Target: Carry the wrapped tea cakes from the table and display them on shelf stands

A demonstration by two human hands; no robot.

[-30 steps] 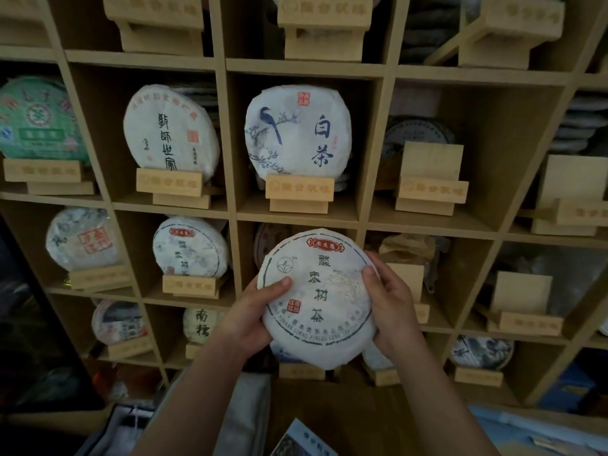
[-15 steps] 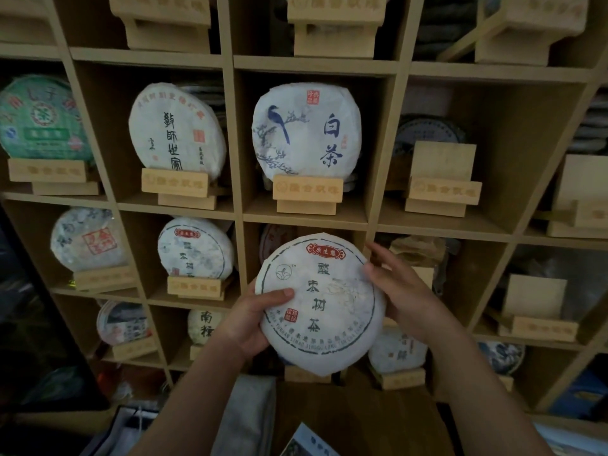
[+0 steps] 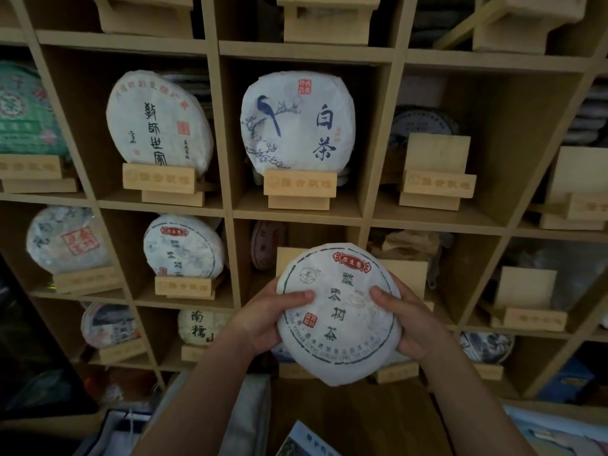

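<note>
Since a second ago the right hand has re-gripped: both thumbs now press the face of the wrapped tea cake, left hand on its left edge, fingers of both closed on it. Cake sits lower centre of frame, held upright, label out, in front of the middle-row cubby with an empty wooden stand partly hidden behind. Likely squared up for seating; not yet placed.

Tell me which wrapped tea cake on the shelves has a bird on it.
The tea cake in the middle cubby, directly above the hand-held one: only its wrapper shows a blue bird on a branch.
</note>
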